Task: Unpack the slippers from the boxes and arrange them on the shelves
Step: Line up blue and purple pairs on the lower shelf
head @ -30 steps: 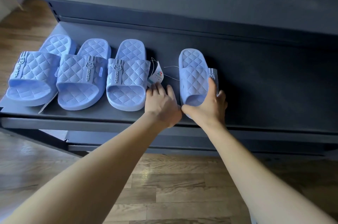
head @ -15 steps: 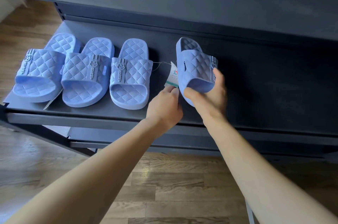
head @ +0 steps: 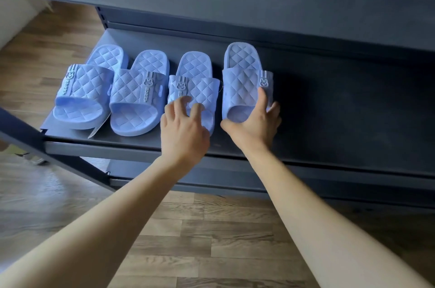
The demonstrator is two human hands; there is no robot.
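Dark shelf (head: 329, 111), four pale blue quilted slippers in a row along its left half, toes toward the front edge.

- Fourth slipper (head: 242, 80): half a second ago it was off the shelf and tipped in the hand. It now lies flat, sole down, just beside the third slipper (head: 195, 83).
- Right hand (head: 254, 127): grips the fourth slipper's toe end, with the thumb at the left edge, a finger up on the strap and the other fingers round the right side.
- Left hand (head: 183, 130): earlier it pinched the hang tag between the two slippers. Now its fingers are spread and loosely bent, the tips resting on the third slipper's strap and holding nothing. That tag is out of sight.
- First slipper (head: 82, 97) and second slipper (head: 136, 104): they sit near the left corner as before. A white tag (head: 96, 131) pokes out under the first at the front edge.
- Wood floor (head: 211, 240) below.
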